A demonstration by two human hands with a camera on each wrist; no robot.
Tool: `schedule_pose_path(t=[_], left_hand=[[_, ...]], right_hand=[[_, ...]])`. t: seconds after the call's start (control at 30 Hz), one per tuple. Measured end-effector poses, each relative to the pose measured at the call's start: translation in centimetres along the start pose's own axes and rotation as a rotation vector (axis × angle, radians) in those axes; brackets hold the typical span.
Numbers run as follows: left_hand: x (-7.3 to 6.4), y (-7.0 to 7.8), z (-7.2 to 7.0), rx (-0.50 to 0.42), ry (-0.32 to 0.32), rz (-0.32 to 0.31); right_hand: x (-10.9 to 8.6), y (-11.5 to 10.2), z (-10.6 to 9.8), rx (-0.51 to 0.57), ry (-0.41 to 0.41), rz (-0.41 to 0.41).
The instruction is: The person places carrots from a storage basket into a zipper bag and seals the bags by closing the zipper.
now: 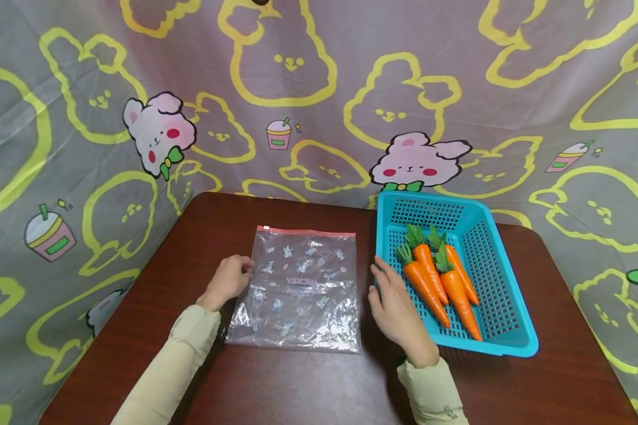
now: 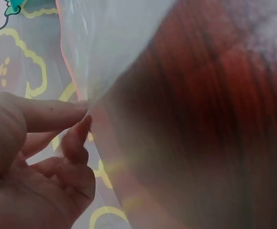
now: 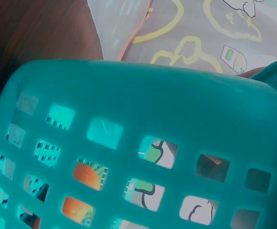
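Observation:
A clear zip bag [image 1: 298,289] with small printed figures and a red zip strip lies flat on the table. At its left edge is my left hand [image 1: 228,280]; in the left wrist view the thumb and fingertips pinch the edge of the bag's film. My right hand [image 1: 399,310] is at the left side of a blue plastic basket [image 1: 510,277], its fingers extended along the rim. Most of that hand is out of the right wrist view, where the basket's wall [image 3: 129,86] fills the frame. Several orange carrots [image 1: 427,289] with green tops lie in the basket.
A dark brown wooden table [image 1: 276,383] carries the bag and the basket. Behind and to both sides hangs a grey cloth [image 1: 319,165] with yellow outlines and cartoon rabbits, close to the table's edges.

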State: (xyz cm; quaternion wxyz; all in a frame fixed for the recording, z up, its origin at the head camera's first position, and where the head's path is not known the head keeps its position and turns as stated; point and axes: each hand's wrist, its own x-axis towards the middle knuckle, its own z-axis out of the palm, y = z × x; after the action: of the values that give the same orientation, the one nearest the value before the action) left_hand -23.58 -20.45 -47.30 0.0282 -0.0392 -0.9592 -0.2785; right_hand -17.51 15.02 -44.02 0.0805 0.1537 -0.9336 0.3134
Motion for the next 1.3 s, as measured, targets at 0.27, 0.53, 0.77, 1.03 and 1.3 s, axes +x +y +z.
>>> schedule_pose_path(t=[0.27, 0.53, 0.77, 1.03, 1.3], left_hand=[[0.09, -0.03, -0.17, -0.142, -0.012, -0.174], [0.22, -0.09, -0.06, -0.182, -0.024, -0.218], [0.01, 0.06, -0.39, -0.140, 0.007, -0.200], [0.01, -0.12, -0.57, -0.112, 0.065, -0.193], [0.08, -0.19, -0.25, -0.193, 0.134, -0.161]], right_hand=[[-0.01, 0.00, -0.07, 0.004, 0.001, -0.006], [-0.01, -0.05, -0.10, 0.008, -0.007, 0.012], [-0.02, -0.02, -0.04, 0.015, -0.008, 0.017], [0.06, 0.08, 0.09, 0.010, -0.010, 0.020], [0.08, 0.03, 0.02, 0.004, -0.015, 0.021]])
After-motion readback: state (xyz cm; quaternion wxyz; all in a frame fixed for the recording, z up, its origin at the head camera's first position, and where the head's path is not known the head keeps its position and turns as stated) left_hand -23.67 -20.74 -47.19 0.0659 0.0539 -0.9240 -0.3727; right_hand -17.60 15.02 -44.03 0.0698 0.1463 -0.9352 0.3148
